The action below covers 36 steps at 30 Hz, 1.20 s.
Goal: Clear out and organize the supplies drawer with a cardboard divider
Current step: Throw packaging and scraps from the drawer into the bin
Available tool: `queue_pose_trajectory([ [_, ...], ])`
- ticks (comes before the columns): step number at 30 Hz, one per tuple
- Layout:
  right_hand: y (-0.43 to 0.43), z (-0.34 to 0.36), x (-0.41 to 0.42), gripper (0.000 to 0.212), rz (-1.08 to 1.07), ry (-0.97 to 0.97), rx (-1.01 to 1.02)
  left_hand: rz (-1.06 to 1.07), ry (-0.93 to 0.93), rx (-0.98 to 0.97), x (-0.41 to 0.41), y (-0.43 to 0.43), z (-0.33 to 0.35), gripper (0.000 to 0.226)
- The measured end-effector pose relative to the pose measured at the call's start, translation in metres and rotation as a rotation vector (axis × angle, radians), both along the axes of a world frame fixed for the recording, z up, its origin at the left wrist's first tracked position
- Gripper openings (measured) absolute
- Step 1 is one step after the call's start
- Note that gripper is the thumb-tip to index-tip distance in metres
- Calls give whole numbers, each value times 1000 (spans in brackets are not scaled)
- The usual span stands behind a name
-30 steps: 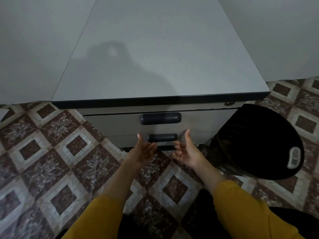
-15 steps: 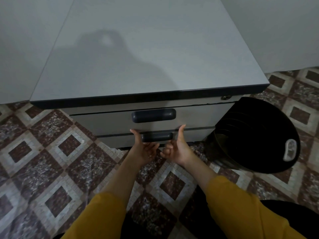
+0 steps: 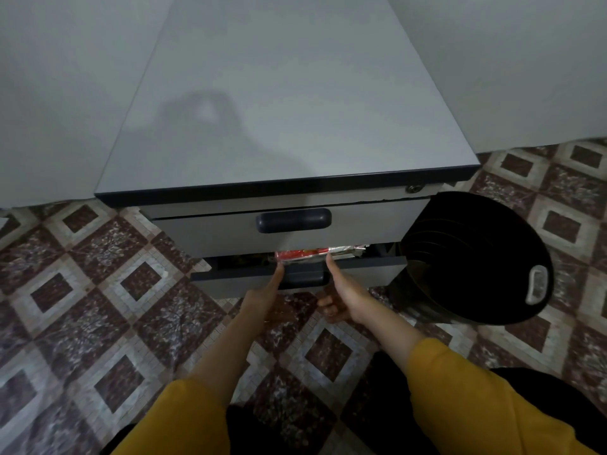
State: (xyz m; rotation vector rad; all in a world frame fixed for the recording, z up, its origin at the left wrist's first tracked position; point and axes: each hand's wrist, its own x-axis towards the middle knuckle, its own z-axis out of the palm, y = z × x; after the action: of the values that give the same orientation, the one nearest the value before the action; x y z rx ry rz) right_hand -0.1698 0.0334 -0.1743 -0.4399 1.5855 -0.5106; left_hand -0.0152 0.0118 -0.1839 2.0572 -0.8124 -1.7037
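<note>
Since a moment ago the lower drawer (image 3: pixel 368 273) has slid slightly open. Both the left hand (image 3: pixel 264 298) and right hand (image 3: pixel 345 298) grip its crosswise handle (image 3: pixel 303 279) dead ahead, equally near, thumbs up.

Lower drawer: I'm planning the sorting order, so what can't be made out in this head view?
- Lower drawer contents, head view: the upper drawer front covers all but a strip; only a red-and-white packet shows, its print too small.
- Left hand and right hand grip: fingertips hidden under the handle.
- Black bin inside: too dark.
</note>
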Motion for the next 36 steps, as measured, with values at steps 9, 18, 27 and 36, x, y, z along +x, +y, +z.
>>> queue_pose_trajectory([
  [9,3,16,-13,35,589,940,-635,-750,-622,-747,33,0,10,47],
  [18,7,4,-14,63,768,939,-559,-1086,-868,-512,29,14,8,85],
  [27,46,14,-10,53,874,953,-522,-1148,-830,-524,45,61,23,75],
  [36,105,18,0,54,1088,991,-485,-1126,-818,-504,58,103,22,45],
])
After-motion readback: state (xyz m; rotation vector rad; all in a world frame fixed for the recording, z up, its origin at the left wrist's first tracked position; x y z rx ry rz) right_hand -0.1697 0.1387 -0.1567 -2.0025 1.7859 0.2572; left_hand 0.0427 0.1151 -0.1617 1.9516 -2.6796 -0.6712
